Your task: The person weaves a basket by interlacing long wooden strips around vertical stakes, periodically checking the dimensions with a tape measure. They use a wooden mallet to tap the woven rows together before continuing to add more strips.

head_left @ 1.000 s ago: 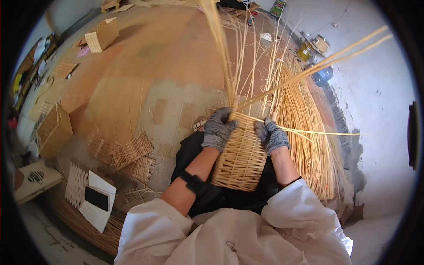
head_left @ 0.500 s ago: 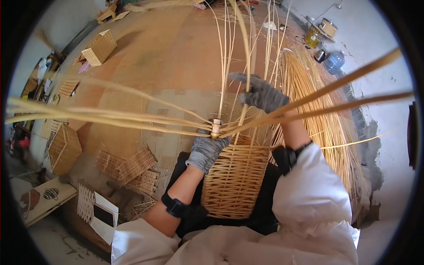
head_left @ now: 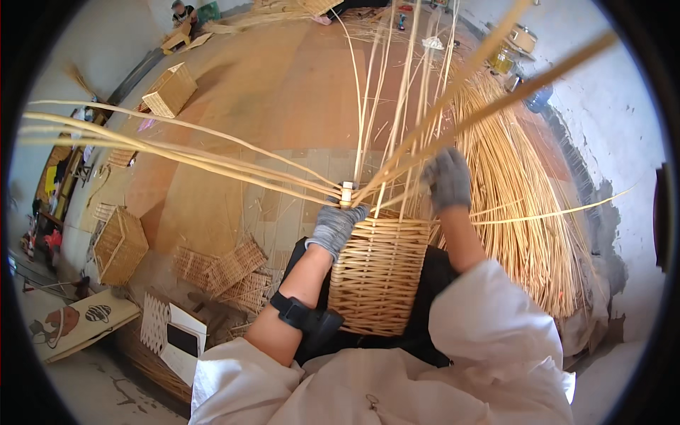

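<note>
A woven wicker piece (head_left: 379, 276) rests on my lap, with long pale rods (head_left: 397, 113) standing up and fanning out from its far edge. My left hand (head_left: 336, 228), in a grey knit glove, is closed round its upper left corner. Just above that hand is a small pale block (head_left: 346, 193), where several rods (head_left: 212, 167) run off to the left and thicker ones (head_left: 489, 113) slant up to the right. My right hand (head_left: 448, 180), gloved too, is closed to the right of the piece. A thin rod runs into its blurred fingers.
A big bundle of loose rods (head_left: 520, 234) lies along the right wall. On the left are an upright wicker box (head_left: 120, 244), another box (head_left: 170, 90) farther off, and several flat woven panels (head_left: 237, 265). A person (head_left: 183, 14) is at the far left.
My right hand has gone from open fingers among the rods to a closed grip, lower and farther right. The thick right-hand rods have swung upward. My left hand keeps its hold.
</note>
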`<state>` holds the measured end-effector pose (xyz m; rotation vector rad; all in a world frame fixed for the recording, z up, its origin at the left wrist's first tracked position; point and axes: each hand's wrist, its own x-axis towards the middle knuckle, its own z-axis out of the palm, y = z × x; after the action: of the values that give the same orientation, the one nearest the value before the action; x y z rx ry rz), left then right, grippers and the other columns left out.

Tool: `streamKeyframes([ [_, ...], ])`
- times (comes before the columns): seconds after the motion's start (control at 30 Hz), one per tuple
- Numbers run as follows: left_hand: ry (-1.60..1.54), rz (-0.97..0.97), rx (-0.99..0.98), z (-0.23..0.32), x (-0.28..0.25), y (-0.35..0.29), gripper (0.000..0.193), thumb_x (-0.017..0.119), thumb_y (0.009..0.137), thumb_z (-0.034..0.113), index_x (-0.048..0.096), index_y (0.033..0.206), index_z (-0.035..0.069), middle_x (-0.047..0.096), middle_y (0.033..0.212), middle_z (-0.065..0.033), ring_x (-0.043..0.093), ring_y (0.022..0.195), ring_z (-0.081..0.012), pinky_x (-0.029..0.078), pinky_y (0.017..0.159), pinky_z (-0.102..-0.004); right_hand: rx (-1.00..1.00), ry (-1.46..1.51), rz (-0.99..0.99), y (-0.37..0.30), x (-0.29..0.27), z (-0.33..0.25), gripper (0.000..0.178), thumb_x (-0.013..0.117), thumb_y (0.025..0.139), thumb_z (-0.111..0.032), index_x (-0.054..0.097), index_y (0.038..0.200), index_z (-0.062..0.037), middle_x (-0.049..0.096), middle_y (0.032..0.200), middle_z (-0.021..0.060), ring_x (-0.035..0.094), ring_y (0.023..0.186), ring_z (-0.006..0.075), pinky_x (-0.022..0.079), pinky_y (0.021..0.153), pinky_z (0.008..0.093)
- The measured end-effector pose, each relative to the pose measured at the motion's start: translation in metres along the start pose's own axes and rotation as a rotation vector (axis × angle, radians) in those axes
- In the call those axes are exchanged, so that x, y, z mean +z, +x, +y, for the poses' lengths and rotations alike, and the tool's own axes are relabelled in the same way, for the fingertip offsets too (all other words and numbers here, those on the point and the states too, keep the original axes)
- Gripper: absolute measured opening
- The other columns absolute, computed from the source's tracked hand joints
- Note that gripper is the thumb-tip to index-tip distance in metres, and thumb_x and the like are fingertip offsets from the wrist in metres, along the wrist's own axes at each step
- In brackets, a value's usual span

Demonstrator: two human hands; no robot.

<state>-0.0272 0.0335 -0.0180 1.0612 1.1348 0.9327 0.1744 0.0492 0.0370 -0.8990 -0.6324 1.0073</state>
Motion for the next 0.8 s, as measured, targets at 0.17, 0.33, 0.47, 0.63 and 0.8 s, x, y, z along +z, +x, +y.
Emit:
streamKeyframes([
  [0.17,-0.326,-0.024,0.228,0.030,-0.008,-0.073,0.035,0.062,0.075,0.006,0.050,0.107,0.000,0.058,0.091,-0.0095,0.054,0.082,-0.0166,0.044,0.072,-0.0242,-0.014,-0.152,0.091,-0.052,-0.054,-0.007,0.013,0.053,0.082,-0.008,0.048,0.092,-0.0027,0.053,0.069,0.0052,0.055,0.062,0.0150,0.050,0.049,0.0269],
  [0.33,0.931,0.196,0.436,0.063,0.050,-0.071,0.017,0.047,0.083,0.010,0.054,0.097,0.003,0.058,0.091,-0.0191,0.058,0.085,-0.0293,0.045,0.073,-0.0362,0.062,-0.320,0.082,-0.061,-0.052,-0.018,0.007,0.053,0.080,-0.005,0.051,0.087,-0.0032,0.053,0.068,0.0049,0.053,0.053,0.0145,0.048,0.044,0.0234],
  [0.47,1.196,0.104,0.157,0.056,0.053,-0.023,0.018,0.045,0.083,0.011,0.055,0.098,0.008,0.058,0.091,-0.0185,0.057,0.082,-0.0343,0.046,0.073,-0.0390,-0.421,-0.642,-0.203,-0.087,-0.026,-0.042,0.007,0.052,0.082,-0.008,0.053,0.087,-0.0035,0.055,0.071,0.0045,0.055,0.059,0.0130,0.046,0.044,0.0221],
  [0.63,1.166,0.226,0.221,0.049,0.052,-0.030,0.019,0.042,0.085,0.016,0.055,0.093,0.005,0.059,0.087,-0.0194,0.059,0.079,-0.0320,0.045,0.068,-0.0406,0.158,-0.365,-0.041,-0.079,-0.035,-0.068,0.014,0.050,0.082,-0.007,0.051,0.095,-0.0005,0.056,0.072,0.0104,0.057,0.062,0.0174,0.051,0.050,0.0228],
  [0.8,1.398,-0.380,0.119,0.071,0.081,-0.006,0.043,0.045,0.081,0.047,0.060,0.090,0.008,0.061,0.088,-0.0174,0.057,0.085,-0.0279,0.043,0.076,-0.0357,0.390,-0.069,0.231,-0.047,-0.099,-0.051,0.020,0.054,0.080,-0.005,0.046,0.098,-0.0046,0.059,0.081,0.0110,0.059,0.073,0.0189,0.053,0.060,0.0264],
])
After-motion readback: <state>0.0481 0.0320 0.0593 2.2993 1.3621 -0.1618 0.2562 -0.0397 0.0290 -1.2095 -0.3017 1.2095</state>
